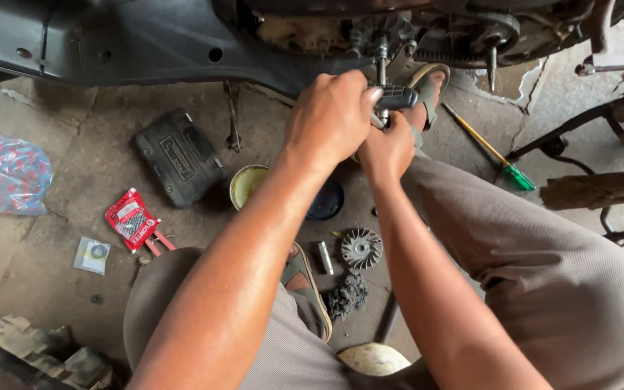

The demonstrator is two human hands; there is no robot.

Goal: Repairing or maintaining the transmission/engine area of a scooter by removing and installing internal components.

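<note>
Low in the frame centre, a ridged metal pulley disc (361, 248) lay on the concrete floor (74, 180) beside a dark rag (347, 295). Higher, at centre, the left hand (330, 119) was clenched over a black tool handle (396, 96); the right hand (386, 148) gripped its metal shaft (382, 68) just beneath. Beyond, at the top, sat the scooter engine (427, 32).

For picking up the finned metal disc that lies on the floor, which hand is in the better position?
Probably the right hand. It only steadies the shaft from below, and the finned metal disc lies almost straight under its forearm. The left hand grips the dark tool handle and would have to release it first.
</note>
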